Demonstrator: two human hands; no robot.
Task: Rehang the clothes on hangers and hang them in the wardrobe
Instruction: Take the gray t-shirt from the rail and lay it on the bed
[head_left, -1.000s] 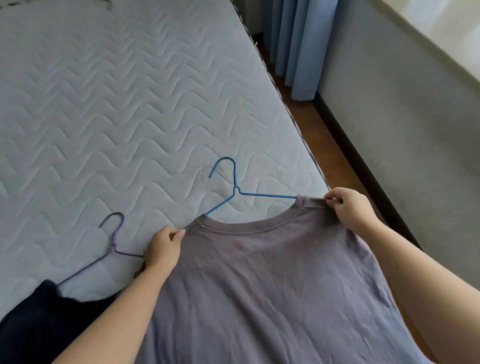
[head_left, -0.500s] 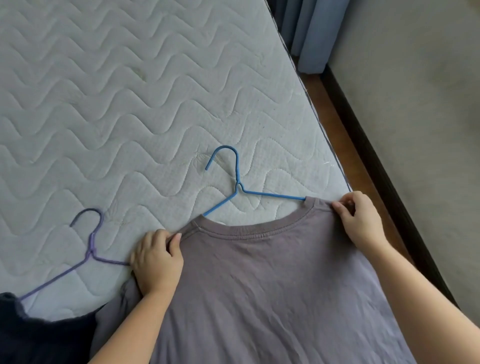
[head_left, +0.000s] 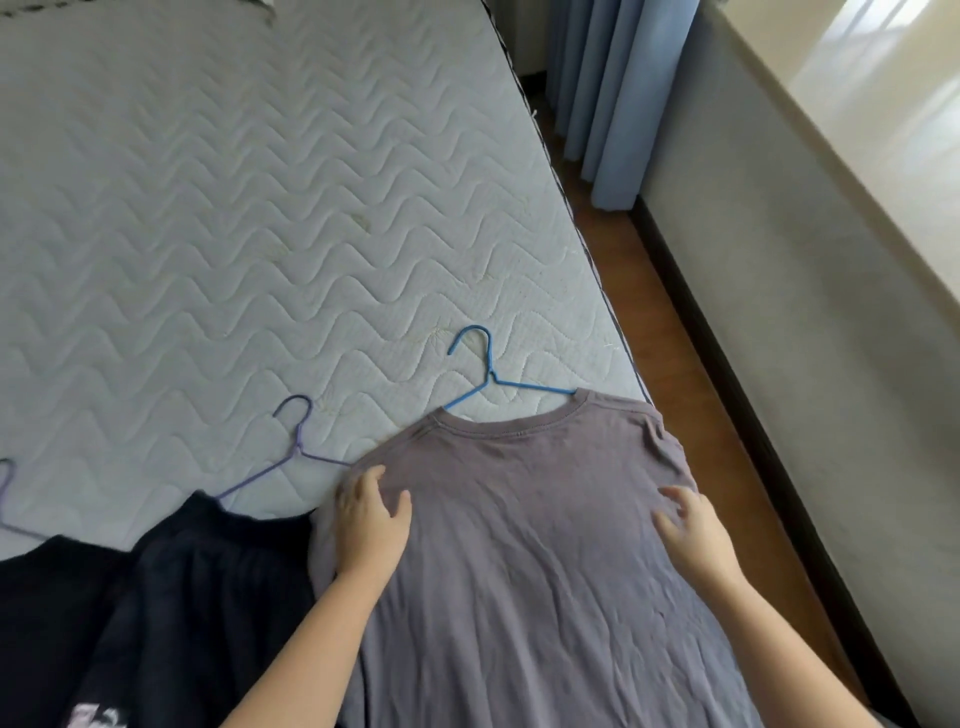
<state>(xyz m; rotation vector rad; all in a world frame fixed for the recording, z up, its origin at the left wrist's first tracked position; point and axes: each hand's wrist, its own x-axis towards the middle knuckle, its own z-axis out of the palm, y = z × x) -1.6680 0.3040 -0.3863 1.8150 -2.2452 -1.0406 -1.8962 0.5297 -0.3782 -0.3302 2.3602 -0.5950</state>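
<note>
Both hands, left (head_left: 370, 525) & right (head_left: 693, 530), have let go of the collar, now spread flat on grey tee (head_left: 519, 545) at bed (head_left: 208, 234) 5 o'clock edge, blue hanger (head_left: 491, 376) threaded: rdy to lift.

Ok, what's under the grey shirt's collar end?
The blue hanger: hook and upper arms show on the mattress, the rest runs into the grey shirt. Its lower bar is covered.

Shirt (head_left: 545, 519) lies on the mattress (head_left: 260, 208) (over one hanger (head_left: 491, 376)), another hanger (head_left: 296, 452) left.
</note>
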